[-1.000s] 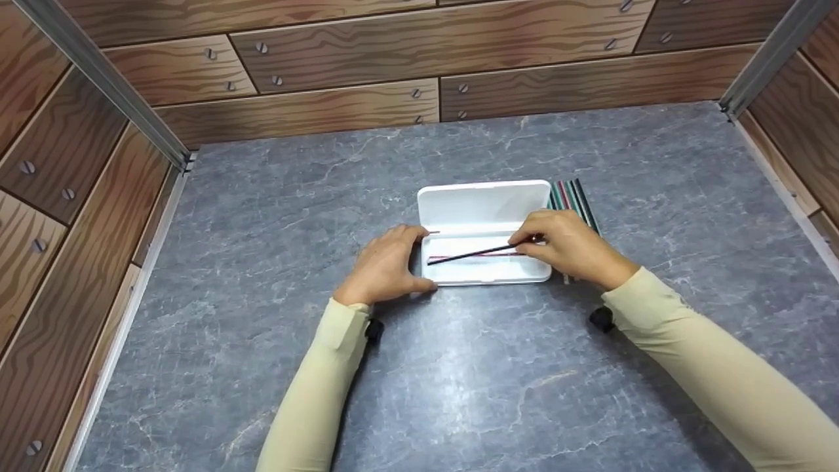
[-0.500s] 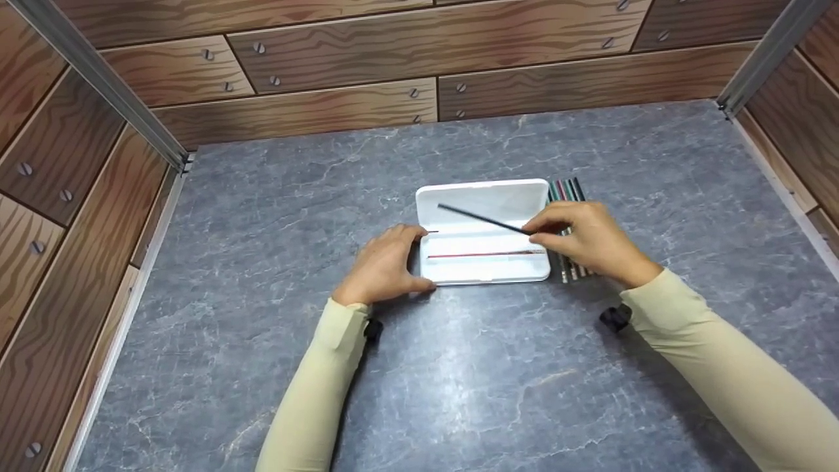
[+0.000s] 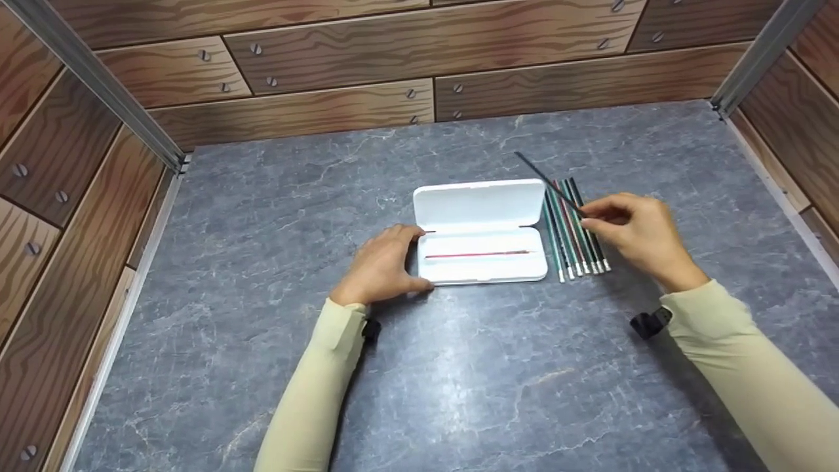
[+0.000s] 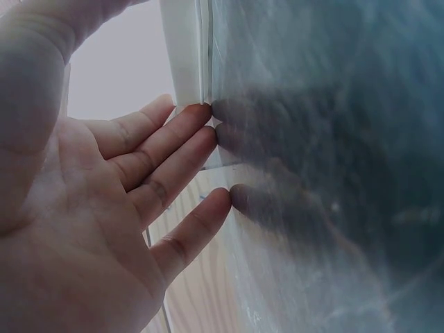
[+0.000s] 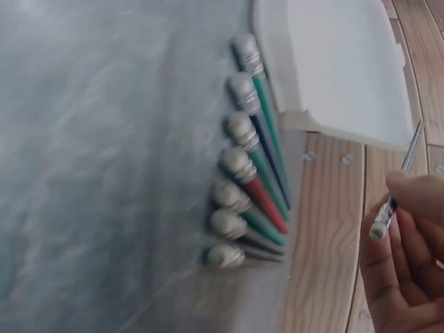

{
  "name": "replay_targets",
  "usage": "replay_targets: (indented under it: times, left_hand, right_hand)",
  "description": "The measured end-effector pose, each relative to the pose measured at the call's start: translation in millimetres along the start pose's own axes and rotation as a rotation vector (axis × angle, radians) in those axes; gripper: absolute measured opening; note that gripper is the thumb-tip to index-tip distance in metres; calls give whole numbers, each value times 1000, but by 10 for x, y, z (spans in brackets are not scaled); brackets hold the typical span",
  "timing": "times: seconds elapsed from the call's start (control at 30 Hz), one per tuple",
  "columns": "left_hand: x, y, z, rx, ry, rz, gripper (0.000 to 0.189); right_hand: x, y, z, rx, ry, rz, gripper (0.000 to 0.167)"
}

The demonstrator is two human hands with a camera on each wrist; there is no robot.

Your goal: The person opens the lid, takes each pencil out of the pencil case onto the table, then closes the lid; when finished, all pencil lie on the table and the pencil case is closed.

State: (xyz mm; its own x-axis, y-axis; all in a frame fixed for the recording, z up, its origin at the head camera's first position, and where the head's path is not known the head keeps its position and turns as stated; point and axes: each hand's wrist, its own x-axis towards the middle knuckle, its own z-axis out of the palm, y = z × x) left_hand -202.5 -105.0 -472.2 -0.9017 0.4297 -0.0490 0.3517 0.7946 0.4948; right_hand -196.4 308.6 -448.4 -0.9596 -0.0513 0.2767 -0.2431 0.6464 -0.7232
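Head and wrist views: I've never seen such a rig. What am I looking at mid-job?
No machine here: a person works with two bare hands. The wide picture is taken from the head, looking down; the close ones, from each wrist. On the marbled table lies an open white case with a red pencil inside; seven loose pencils lie side by side to its right. The left hand rests against the case's left end; the right hand has a dark pencil in its grip.

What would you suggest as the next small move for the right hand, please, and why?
Probably lower the dark pencil beside the row of pencils: the right hand has carried it away from the open box toward that row, while a red pencil lies in the box.
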Motion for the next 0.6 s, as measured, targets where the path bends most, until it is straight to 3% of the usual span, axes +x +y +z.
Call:
replay_targets:
  times: [0.3, 0.6]
  left_hand:
    - [11, -15, 12, 3, -2, -2, 94]
    - [8, 1, -1, 3, -9, -12, 95]
  right_hand:
    - [-56, 165, -90, -137, 83, 74, 17]
    - [-90, 236, -163, -276, 71, 200, 17]
